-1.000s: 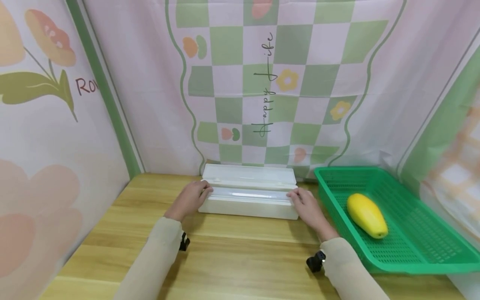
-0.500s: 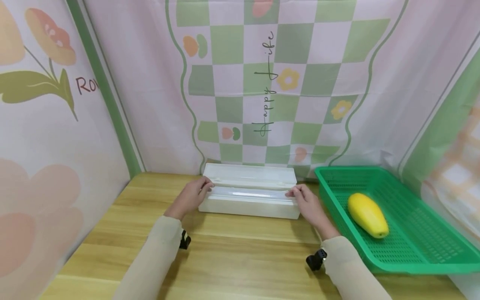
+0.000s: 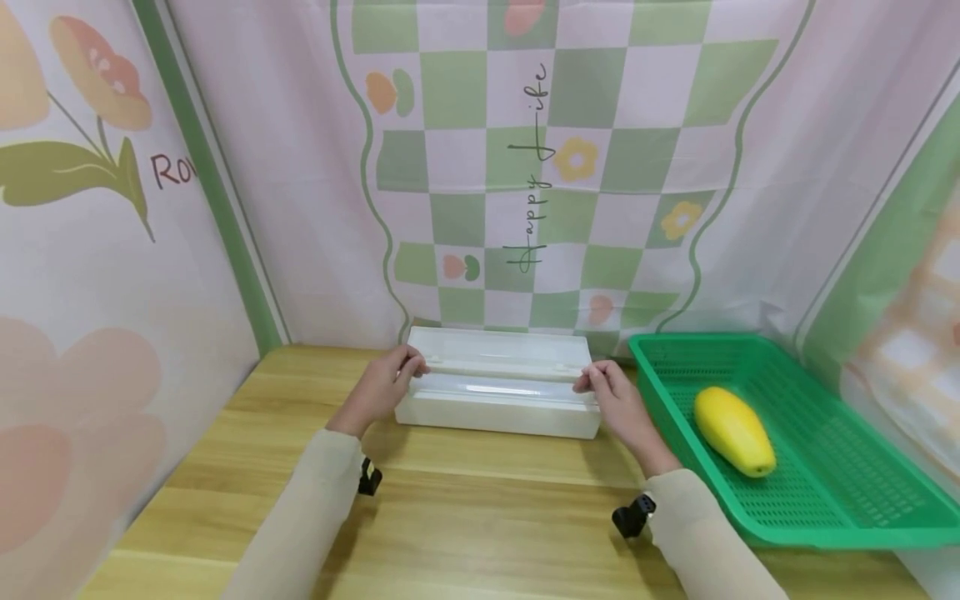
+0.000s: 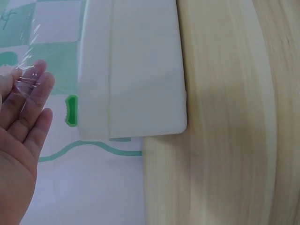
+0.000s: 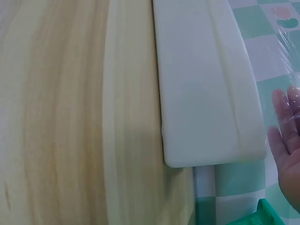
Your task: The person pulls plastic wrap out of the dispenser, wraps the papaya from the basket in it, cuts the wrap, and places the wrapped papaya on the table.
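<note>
Head view: left hand (image 3: 384,385) and right hand (image 3: 621,410) both sit a bit higher than a second ago, nudged toward the raised lid (image 3: 498,346) of the white box (image 3: 495,417). Each pinches clear film (image 3: 502,388), one near each end of the box. Box sits at the back of the wooden table (image 3: 480,517), lid up, hardly shifted. Reads as film being drawn up and out; only a short length seems free, and it looks uncut. Yellow fruit (image 3: 735,432) hasn't moved, lies alone in the green basket (image 3: 847,536) at right, touched by neither hand.

Left wrist view: thumb and fingers hold bunched film, glare streaks running up from the grip, so probably under some tension. Hand is apart from the box end. Small green piece (image 4: 71,110) just beside the box edge, can't tell what it is.

Right wrist view: fingers at the frame edge with film over the tips, thumb out of shot; pinch judged from head view. Hand stands clear of the box end here too. Basket corner peeks in at bottom.
</note>
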{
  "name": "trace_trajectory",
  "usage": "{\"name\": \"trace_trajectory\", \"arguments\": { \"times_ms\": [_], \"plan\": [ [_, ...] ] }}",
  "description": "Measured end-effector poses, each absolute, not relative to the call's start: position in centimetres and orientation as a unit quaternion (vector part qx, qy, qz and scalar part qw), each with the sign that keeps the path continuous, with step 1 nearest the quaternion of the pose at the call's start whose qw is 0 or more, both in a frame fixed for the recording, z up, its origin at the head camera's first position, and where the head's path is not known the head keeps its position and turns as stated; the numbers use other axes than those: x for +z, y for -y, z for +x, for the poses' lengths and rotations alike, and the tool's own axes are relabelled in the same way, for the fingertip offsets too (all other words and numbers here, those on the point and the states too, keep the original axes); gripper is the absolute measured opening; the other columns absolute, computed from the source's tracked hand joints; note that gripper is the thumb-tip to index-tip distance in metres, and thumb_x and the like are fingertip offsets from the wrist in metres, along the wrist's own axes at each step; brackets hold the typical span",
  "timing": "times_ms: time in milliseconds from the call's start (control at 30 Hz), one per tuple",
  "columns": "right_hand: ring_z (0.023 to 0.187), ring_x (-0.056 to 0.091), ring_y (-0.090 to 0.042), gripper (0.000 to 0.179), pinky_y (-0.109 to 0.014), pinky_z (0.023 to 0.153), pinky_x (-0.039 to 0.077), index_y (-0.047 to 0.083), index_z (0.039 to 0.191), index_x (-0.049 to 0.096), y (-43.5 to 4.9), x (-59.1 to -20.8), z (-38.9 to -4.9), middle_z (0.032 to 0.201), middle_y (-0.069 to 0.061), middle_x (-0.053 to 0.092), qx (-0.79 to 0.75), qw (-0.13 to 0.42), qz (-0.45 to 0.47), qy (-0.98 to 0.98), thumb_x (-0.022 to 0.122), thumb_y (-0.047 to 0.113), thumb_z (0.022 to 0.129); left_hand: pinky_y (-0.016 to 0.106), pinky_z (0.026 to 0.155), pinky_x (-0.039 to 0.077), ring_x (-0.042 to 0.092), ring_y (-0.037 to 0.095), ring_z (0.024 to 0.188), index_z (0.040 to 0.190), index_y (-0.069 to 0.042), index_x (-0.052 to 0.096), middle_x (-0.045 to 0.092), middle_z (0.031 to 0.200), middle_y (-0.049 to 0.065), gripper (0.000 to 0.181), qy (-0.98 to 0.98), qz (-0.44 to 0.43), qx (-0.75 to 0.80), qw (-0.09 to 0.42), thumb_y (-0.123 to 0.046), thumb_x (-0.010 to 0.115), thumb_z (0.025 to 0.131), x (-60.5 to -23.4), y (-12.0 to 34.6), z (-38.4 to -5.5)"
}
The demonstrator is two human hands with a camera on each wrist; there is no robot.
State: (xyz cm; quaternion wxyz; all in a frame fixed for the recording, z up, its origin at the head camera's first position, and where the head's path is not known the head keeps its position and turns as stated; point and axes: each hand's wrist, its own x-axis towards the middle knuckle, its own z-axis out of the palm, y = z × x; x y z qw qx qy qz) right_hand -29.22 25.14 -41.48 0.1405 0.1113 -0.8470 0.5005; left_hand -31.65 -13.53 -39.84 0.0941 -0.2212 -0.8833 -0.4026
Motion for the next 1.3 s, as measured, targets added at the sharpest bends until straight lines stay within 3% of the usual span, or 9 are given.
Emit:
{"name": "trace_trajectory", "arguments": {
  "times_ms": [267,567,867,1133,1300],
  "plan": [
    [0.098,0.066,-0.024,0.033,-0.022,0.085,0.053,-0.007,0.123,0.049,-25.1,-40.6,-29.2,0.11,-0.024,0.065,0.532,0.128,0.118,0.829,0.036,0.02,0.111,0.04,0.088,0.055,0.065,0.021,0.1,0.108,-0.009,0.06,0.069,0.101,0.004,0.021,0.873,-0.222,-0.419,0.117,-0.02,0.042,0.109,-39.3,13.4,-31.7],
    [0.086,0.065,-0.004,0.031,-0.018,0.08,0.054,-0.01,0.119,0.051,-24.8,-39.7,-29.1,0.104,-0.027,0.064,0.559,0.15,0.122,0.806,0.041,0.017,0.11,0.039,0.086,0.056,0.066,0.022,0.099,0.107,-0.009,0.06,0.069,0.1,0.005,0.023,0.867,-0.223,-0.424,0.14,-0.023,0.042,0.109,-38.6,13.2,-31.6],
    [0.085,0.065,-0.005,0.032,-0.019,0.08,0.054,-0.013,0.118,0.05,-24.9,-38.6,-28.9,0.102,-0.028,0.063,0.584,0.162,0.141,0.783,0.041,0.016,0.11,0.04,0.09,0.055,0.065,0.021,0.098,0.106,-0.01,0.06,0.068,0.098,0.002,0.023,0.855,-0.228,-0.438,0.161,-0.024,0.043,0.109,-37.6,13.1,-31.5],
    [0.082,0.066,-0.002,0.033,-0.018,0.077,0.055,-0.016,0.116,0.051,-24.8,-37.4,-28.9,0.091,-0.009,0.067,0.592,0.18,0.151,0.771,0.042,0.016,0.109,0.04,0.09,0.055,0.066,0.022,0.097,0.105,-0.008,0.06,0.07,0.098,0.007,0.024,0.842,-0.243,-0.447,0.177,-0.024,0.042,0.109,-36.7,13.1,-31.4],
    [0.079,0.066,-0.002,0.033,-0.018,0.076,0.055,-0.016,0.115,0.052,-24.7,-36.6,-28.8,0.086,0.003,0.069,0.606,0.194,0.142,0.758,0.044,0.016,0.109,0.039,0.087,0.056,0.066,0.022,0.095,0.104,-0.007,0.06,0.069,0.097,0.005,0.026,0.839,-0.251,-0.442,0.192,-0.024,0.042,0.109,-35.9,13.1,-31.4]
  ]
}}
